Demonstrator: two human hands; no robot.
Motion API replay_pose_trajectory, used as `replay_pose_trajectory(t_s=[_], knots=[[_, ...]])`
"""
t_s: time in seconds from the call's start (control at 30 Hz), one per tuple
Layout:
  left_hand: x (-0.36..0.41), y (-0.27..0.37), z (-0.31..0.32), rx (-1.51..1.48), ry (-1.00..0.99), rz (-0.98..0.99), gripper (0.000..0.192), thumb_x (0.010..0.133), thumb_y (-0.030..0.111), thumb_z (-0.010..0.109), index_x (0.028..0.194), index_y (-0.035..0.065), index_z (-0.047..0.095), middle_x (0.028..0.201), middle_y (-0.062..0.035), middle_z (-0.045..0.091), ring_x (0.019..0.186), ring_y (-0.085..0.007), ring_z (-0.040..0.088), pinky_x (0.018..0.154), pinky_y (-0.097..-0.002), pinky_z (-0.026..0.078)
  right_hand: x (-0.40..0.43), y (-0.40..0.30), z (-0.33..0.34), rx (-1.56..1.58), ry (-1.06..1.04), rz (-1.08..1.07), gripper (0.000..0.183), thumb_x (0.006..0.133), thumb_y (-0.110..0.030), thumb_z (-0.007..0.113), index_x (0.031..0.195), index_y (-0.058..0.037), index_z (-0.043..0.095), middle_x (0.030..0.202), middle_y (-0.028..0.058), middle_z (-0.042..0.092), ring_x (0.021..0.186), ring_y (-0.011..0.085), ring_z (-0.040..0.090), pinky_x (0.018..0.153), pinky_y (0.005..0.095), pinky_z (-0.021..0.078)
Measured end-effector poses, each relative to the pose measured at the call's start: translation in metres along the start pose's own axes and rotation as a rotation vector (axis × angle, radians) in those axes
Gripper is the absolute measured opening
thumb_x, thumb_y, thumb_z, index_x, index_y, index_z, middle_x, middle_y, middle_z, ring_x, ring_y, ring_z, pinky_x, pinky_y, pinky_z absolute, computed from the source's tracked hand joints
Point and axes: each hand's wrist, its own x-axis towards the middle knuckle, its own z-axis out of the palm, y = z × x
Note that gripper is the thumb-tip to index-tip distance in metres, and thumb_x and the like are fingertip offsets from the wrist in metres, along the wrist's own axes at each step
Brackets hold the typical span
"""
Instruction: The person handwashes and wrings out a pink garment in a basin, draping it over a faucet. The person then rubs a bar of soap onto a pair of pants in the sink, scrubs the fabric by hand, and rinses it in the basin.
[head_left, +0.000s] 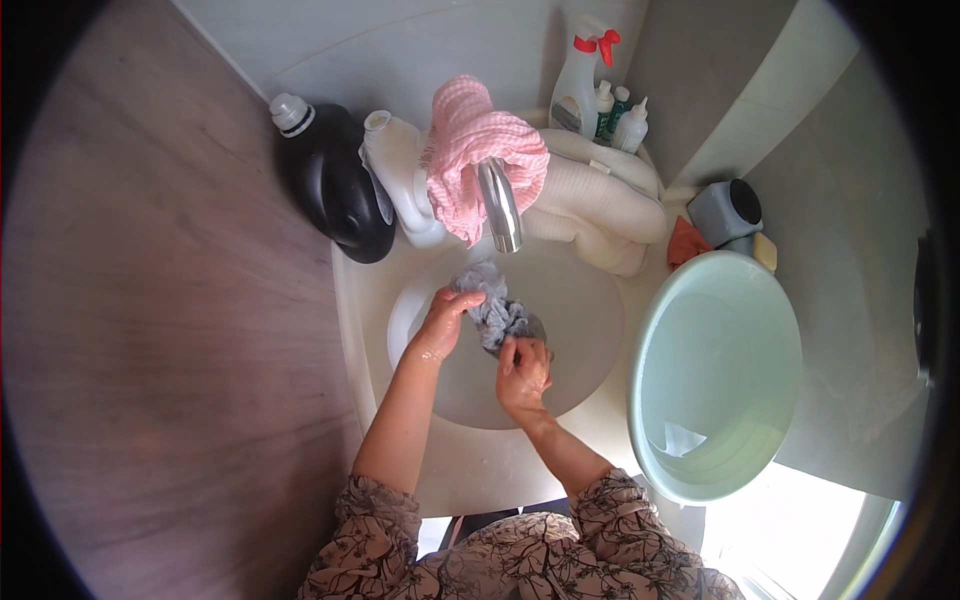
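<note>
A wet, bunched grey cloth (491, 311) is stretched between my two hands over a round washbasin (585, 360) that holds cloudy water. My left hand (444, 322) grips the cloth's upper left part, with its thumb across the top. Lower and to the right, my right hand (525, 375) is closed in a fist on the other end. Above the cloth, a chrome faucet spout (499, 206) points down toward the basin. A pink checked cloth (487, 142) is draped around the faucet.
A black jug (334, 180) and a white bottle (401, 172) stand at the back left. Cream ribbed fabric (600, 195) lies behind the basin, near a spray bottle (576, 90) and several small bottles. A pale green tub (716, 375) sits at right, by an orange cloth (686, 244).
</note>
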Motion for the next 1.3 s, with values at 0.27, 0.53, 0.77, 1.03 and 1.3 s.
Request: replay_pose_trajectory(t_s=[0.27, 0.53, 0.77, 1.03, 1.3], knots=[[-0.055, 0.066, 0.029, 0.509, -0.131, 0.067, 0.020, 0.075, 0.005, 0.057, 0.093, -0.0007, 0.059, 0.088, -0.0020, 0.056, 0.079, -0.0083, 0.053, 0.072, -0.0210, 0.042, 0.002, -0.034, -0.036, 0.190, -0.051, 0.046, 0.027, 0.071, -0.013, 0.054, 0.097, -0.0077, 0.058, 0.115, 0.0136, 0.042, 0.107, 0.0313, 0.042, 0.086, 0.0407, 0.0355], [-0.079, 0.105, 0.039, 0.432, -0.199, 0.196, 0.029, 0.065, 0.001, 0.048, 0.090, -0.0051, 0.060, 0.086, -0.0028, 0.060, 0.079, -0.0116, 0.054, 0.074, -0.0231, 0.040, 0.073, -0.036, -0.055, 0.580, -0.765, 0.263, 0.015, 0.057, -0.017, 0.056, 0.071, -0.0127, 0.060, 0.073, -0.0029, 0.056, 0.080, 0.0102, 0.048, 0.072, 0.0296, 0.0363], [-0.104, 0.092, 0.009, 1.216, 0.195, -0.103, 0.026, 0.067, 0.015, 0.061, 0.086, -0.0014, 0.062, 0.088, -0.0107, 0.062, 0.078, -0.0159, 0.056, 0.070, -0.0278, 0.042, 0.071, -0.102, -0.103, 0.564, -0.746, 0.158, 0.020, 0.055, -0.011, 0.066, 0.073, -0.0099, 0.058, 0.075, 0.0005, 0.057, 0.073, 0.0106, 0.049, 0.070, 0.0276, 0.0373], [-0.105, 0.093, 0.072, 1.191, 0.056, 0.309, 0.032, 0.063, 0.013, 0.073, 0.089, -0.0011, 0.060, 0.076, -0.0096, 0.062, 0.071, -0.0129, 0.055, 0.069, -0.0271, 0.044, 0.052, -0.145, -0.125, 0.507, -0.982, -0.077, 0.044, 0.052, -0.002, 0.065, 0.095, 0.0022, 0.058, 0.079, 0.0070, 0.058, 0.081, 0.0188, 0.055, 0.072, 0.0272, 0.0434], [-0.127, 0.161, 0.116, 0.908, -0.095, 0.561, 0.013, 0.073, 0.001, 0.065, 0.085, 0.0007, 0.060, 0.080, -0.0001, 0.060, 0.077, -0.0061, 0.053, 0.071, -0.0224, 0.043, 0.067, -0.085, -0.117, 0.358, -0.887, -0.149, 0.050, 0.056, -0.003, 0.066, 0.105, 0.0032, 0.056, 0.093, 0.0077, 0.061, 0.088, 0.0164, 0.055, 0.080, 0.0253, 0.0417]])
